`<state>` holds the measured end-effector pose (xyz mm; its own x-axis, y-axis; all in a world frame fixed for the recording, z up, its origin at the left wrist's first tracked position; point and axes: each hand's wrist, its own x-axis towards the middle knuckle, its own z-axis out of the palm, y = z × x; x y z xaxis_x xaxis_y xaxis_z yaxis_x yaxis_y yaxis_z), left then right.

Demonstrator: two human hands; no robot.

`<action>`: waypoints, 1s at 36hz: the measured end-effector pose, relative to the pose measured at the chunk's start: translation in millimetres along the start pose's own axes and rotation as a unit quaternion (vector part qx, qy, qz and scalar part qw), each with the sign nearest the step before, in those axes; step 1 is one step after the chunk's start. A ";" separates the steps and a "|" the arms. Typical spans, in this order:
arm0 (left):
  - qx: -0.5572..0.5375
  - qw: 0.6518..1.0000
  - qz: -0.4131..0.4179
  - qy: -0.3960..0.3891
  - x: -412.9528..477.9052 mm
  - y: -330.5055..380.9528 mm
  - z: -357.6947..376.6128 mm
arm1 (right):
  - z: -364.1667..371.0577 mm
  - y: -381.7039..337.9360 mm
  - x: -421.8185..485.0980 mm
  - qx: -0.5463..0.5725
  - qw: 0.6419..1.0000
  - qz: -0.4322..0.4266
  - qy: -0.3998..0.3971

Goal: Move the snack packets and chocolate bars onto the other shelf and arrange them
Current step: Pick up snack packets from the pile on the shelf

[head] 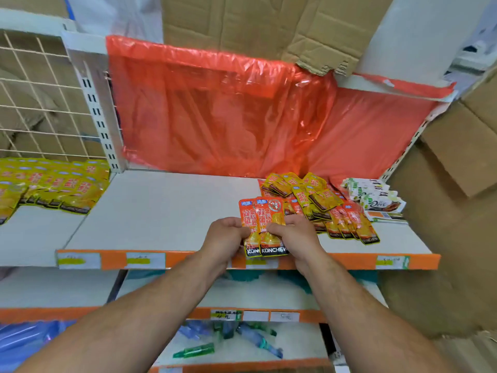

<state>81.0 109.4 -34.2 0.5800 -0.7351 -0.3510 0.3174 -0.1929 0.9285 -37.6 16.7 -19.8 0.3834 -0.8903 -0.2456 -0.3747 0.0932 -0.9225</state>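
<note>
Both my hands hold a small stack of orange snack packets above the front edge of the white shelf. My left hand grips the stack's left side, and my right hand grips its right side. Behind and to the right lies a loose pile of orange and yellow snack packets. White chocolate bars are stacked at the shelf's far right. On the neighbouring shelf to the left, yellow snack packets lie in overlapping rows.
Red plastic sheeting covers the back of the shelf bay. A wire grid panel backs the left shelf. Cardboard boxes stand at the right. Lower shelves hold several bottles. Orange price strips edge the shelves.
</note>
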 end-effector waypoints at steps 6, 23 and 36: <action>0.030 0.997 0.040 0.063 -19.6 11.0 -99.6 | 87.6 -26.2 -33.3 0.002 0.999 -0.022 -0.040; 0.034 0.975 0.053 0.214 -38.5 23.3 -281.0 | 272.0 -66.1 -56.8 -0.025 0.986 -0.038 -0.163; 0.050 0.940 0.049 0.334 -24.9 50.6 -382.7 | 395.4 -105.8 -28.3 -0.041 0.948 -0.100 -0.298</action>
<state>369.8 366.7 -25.0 0.9549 -0.1878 -0.2300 0.1848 -0.2305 0.9554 325.0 208.2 -33.0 0.8535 -0.4746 -0.2152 -0.2988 -0.1073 -0.9483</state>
